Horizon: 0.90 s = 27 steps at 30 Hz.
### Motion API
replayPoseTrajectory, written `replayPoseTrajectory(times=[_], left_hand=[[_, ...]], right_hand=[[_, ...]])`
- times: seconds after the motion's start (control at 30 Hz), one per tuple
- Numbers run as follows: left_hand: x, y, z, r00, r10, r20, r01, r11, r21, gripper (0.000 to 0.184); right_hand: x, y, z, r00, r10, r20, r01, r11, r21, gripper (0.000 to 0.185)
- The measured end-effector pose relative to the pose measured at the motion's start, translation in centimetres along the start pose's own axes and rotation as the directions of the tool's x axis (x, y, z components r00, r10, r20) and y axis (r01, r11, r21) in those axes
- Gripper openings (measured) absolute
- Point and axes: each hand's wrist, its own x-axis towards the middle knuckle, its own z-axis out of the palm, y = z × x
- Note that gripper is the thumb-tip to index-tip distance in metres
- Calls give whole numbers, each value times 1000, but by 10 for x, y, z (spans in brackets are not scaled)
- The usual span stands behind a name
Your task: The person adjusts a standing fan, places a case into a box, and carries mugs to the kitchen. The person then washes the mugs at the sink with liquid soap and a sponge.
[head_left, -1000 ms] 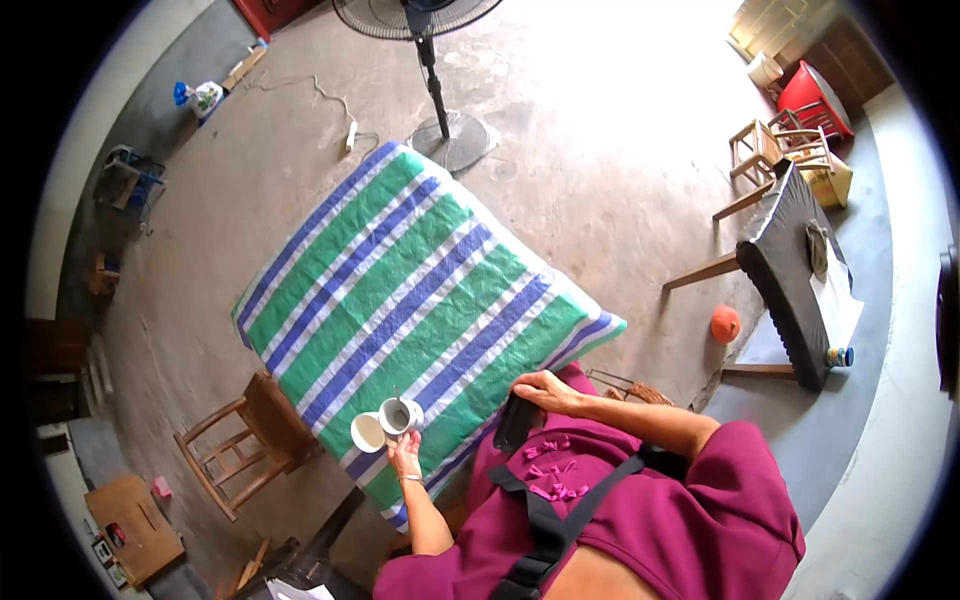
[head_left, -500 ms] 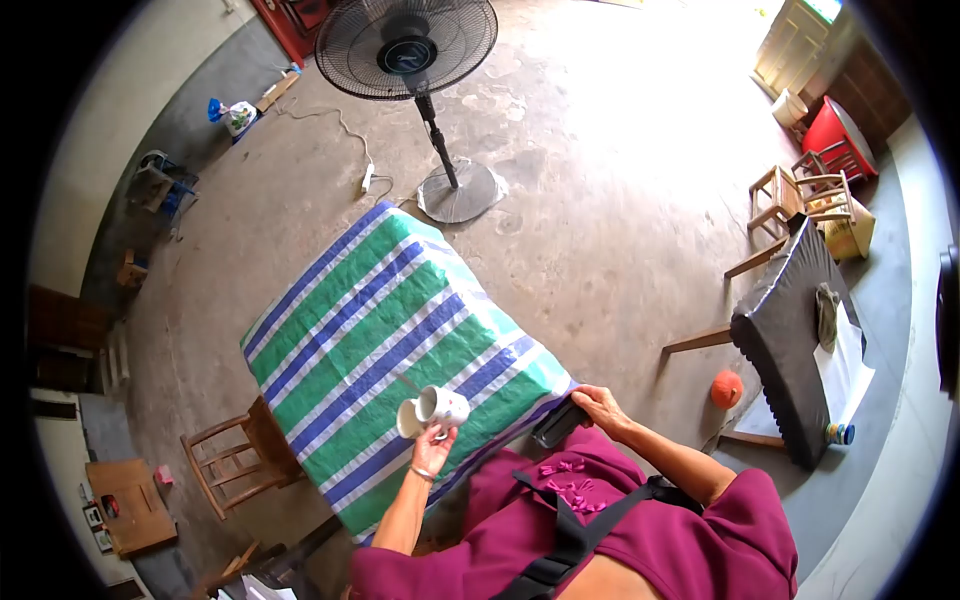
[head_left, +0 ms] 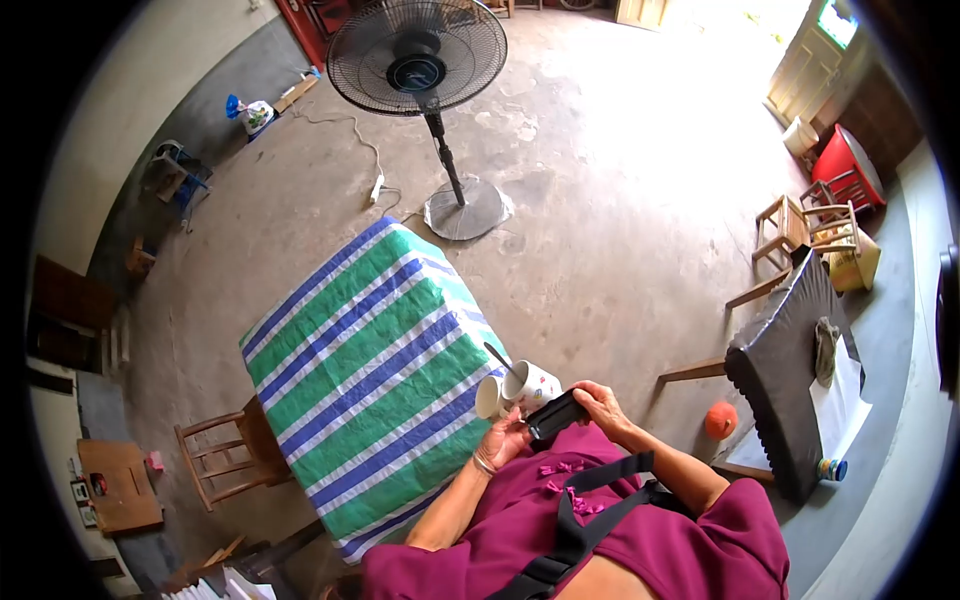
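My left hand (head_left: 503,437) is closed at two white mugs held side by side, a plain-looking mug (head_left: 488,398) and a mug with small coloured prints (head_left: 537,388). A thin dark utensil handle (head_left: 497,357) sticks out of the mugs. My right hand (head_left: 602,408) grips a black oblong object (head_left: 558,415), its exact kind unclear. The lower end of this object reaches the fingers of my left hand; whether they touch is hard to see. Both hands are over the near right edge of the table with a striped green, blue and white cover (head_left: 370,340).
A black standing fan (head_left: 417,72) is beyond the table, its cable on the floor. A wooden chair (head_left: 235,455) stands at the left. To the right are a dark covered table (head_left: 785,360), an orange-red ball (head_left: 721,420), wooden stools (head_left: 790,225) and a red tub (head_left: 848,165).
My left hand has moved right with the mugs, from over the striped cover to beside my right hand. My right hand has raised the black object toward it. The view has tilted slightly.
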Motion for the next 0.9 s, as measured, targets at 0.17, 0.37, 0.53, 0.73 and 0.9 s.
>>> replayPoseTrajectory(times=[0.17, 0.37, 0.53, 0.73, 0.9], left_hand=[[5, -5, 15, 998, -46, -43, 48, 998, 30, 42], [52, -15, 20, 986, 123, -113, -125, 992, -6, 20], [118, -22, 55, 964, 259, -54, -262, 964, -53, 20], [184, -21, 131, 954, 276, -116, -271, 961, 60, 42], [218, -21, 131, 931, 345, -122, -314, 924, 219, 39]], right_hand=[[19, -1, -3, 997, -64, 49, 68, 995, -77, 29], [53, -46, -49, 969, -41, 245, 74, 989, -128, 26], [93, -55, -110, 915, -259, 310, 324, 929, -180, 26], [115, -102, -163, 949, -96, 300, 143, 980, -139, 27], [139, -118, -187, 946, -61, 320, 118, 979, -165, 28]])
